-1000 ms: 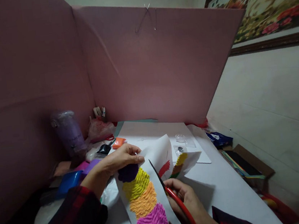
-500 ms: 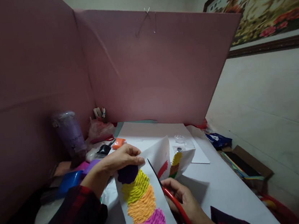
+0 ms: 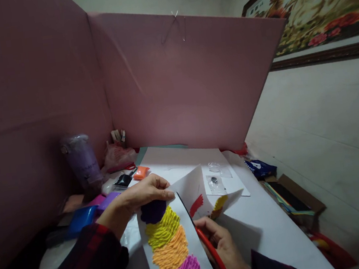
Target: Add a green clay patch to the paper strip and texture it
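Note:
My left hand (image 3: pixel 150 189) pinches the top edge of a white paper (image 3: pixel 199 256) covered with textured clay patches in dark purple, yellow, orange and magenta. In my right hand (image 3: pixel 223 240) are red-handled scissors (image 3: pixel 211 248), their dark blade lying along the right side of the clay strip. Beyond the blade a cut flap of the same paper (image 3: pixel 192 187) stands up and curls to the right, with red and yellow clay marks on it. The lower end of the strip runs out of view.
Clay packets, one orange (image 3: pixel 141 172) and one blue (image 3: pixel 82 220), lie at the left near a purple cup (image 3: pixel 83 161). White sheets (image 3: pixel 182 158) and a small clear bag (image 3: pixel 216 184) lie behind. At the right stands a box of coloured paper (image 3: pixel 292 201); a pink partition (image 3: pixel 173 83) closes the back.
The paper flap has swung further right and tipped over, showing less of its yellow clay and uncovering the small clear bag. Both hands keep nearly the same place.

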Tool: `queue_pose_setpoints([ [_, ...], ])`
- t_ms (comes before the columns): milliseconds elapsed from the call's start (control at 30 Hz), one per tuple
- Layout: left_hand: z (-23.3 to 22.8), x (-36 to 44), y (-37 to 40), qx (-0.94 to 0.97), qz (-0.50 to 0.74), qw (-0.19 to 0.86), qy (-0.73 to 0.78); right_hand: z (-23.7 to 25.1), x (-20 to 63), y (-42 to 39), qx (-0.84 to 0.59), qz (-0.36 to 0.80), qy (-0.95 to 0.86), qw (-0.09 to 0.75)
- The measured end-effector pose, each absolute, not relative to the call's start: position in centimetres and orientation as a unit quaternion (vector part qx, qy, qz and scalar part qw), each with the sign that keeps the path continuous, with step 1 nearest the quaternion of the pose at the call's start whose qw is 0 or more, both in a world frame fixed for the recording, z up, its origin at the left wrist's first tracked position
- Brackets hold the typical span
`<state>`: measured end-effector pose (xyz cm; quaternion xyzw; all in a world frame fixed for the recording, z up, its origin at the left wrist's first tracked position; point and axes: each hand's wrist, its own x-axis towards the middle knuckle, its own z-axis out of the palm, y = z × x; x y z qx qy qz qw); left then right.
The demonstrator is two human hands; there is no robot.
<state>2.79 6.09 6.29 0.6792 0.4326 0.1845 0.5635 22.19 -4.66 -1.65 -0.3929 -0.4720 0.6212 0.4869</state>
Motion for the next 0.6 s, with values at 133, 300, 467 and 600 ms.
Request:
queue_pose_setpoints([
  [133,6.3,2.9,6.0,0.681,0.179,0.567,0.427,-2.4,22.2,-4.5,-0.373,0.608,-0.501,0.491],
  [300,6.3,3.1,5.8,0.682,0.171,0.572,0.422,-3.0,22.2,-4.3,-0.361,0.609,-0.514,0.484],
  [467,6.0,3.0,6.0,0.681,0.173,0.575,0.42,-2.5,21.9,-4.5,-0.348,0.635,-0.47,0.504],
  [600,6.0,3.2,6.0,0.676,0.18,0.579,0.419,-1.8,21.8,-4.5,-0.347,0.645,-0.455,0.507],
])
